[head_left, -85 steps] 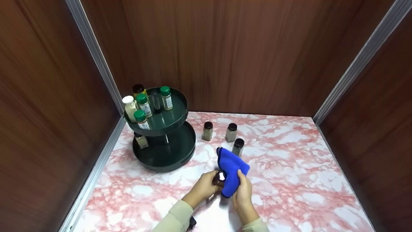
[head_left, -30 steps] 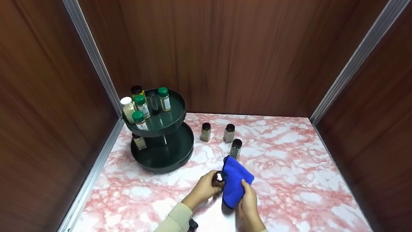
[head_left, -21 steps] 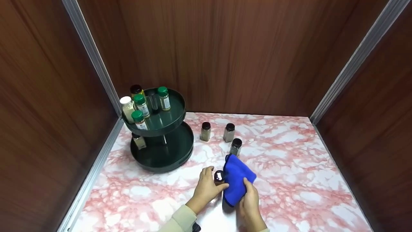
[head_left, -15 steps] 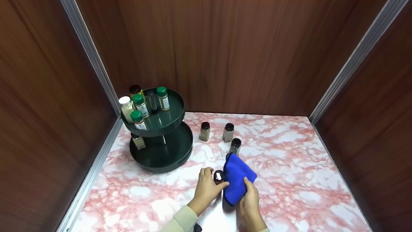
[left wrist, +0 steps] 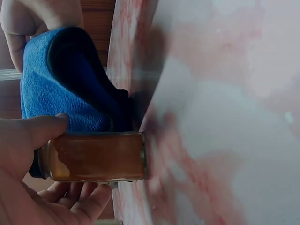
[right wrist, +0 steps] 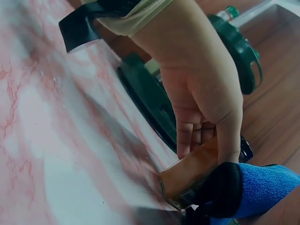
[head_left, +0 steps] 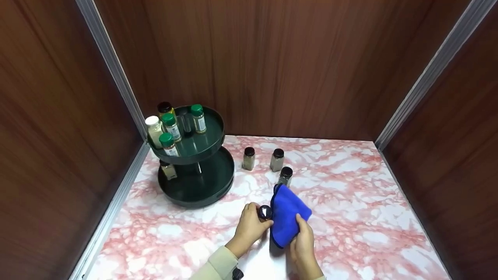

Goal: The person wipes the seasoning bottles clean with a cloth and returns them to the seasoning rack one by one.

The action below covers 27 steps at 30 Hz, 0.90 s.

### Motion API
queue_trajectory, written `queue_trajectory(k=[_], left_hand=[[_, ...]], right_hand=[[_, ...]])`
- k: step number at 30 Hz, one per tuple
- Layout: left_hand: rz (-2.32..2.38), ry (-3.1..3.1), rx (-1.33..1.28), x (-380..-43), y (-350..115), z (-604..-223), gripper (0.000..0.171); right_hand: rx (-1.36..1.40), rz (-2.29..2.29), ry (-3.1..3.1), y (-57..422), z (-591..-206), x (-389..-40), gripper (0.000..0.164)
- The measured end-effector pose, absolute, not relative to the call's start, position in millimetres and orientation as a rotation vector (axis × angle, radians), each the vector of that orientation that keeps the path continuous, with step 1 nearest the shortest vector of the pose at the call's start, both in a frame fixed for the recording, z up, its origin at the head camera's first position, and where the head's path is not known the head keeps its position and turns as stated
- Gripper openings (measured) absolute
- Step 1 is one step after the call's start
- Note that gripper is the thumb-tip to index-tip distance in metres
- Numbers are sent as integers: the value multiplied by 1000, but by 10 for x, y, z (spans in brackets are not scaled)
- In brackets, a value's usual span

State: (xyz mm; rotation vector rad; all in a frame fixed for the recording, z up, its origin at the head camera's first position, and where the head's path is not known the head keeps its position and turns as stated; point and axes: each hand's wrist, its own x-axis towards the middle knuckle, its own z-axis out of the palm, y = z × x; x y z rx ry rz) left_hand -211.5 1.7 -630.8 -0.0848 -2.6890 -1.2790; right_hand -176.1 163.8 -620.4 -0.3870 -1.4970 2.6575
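Note:
My left hand (head_left: 249,229) holds a glass spice jar (left wrist: 101,157) with orange-brown contents and a dark cap. In the left wrist view the thumb lies along one side of the jar and the fingers along the other; its base is at the marbled tabletop. My right hand (head_left: 304,243) grips a folded blue cloth (head_left: 288,217) with black edging, thumb on top. The cloth hangs right beside the jar. Just beyond it stands a dark-capped jar (head_left: 285,177), its lower part hidden by the cloth.
Two more dark-capped jars (head_left: 249,158) (head_left: 277,160) stand farther back. At left is a two-tier dark green round rack (head_left: 202,190), several bottles on its upper tier and one jar (head_left: 169,171) below. Wood-look panels (head_left: 253,70) enclose the table on three sides.
The cloth has shifted slightly right from across the jar to beside it. My left hand loosened its fingers around the jar, then drew them in again. The jar has stayed in nearly the same place.

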Motion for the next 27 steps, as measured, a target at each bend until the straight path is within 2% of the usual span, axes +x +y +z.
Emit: queue_trajectory(k=[7, 18, 27], left_hand=[[-1302, -2743, -196, -2189, -80, -6234, 49], [-1369, -2768, -389, -2269, -202, -6201, 41], [-1543, -2762, -445, -2303, -234, -6162, 43]], right_hand=[[-323, 2708, -1459, 1613, -6169, -1757, 48], [-228, 2740, -1419, 1572, -6132, -1751, 38], [-121, 2707, -1491, 1530, -6061, -1820, 34]])
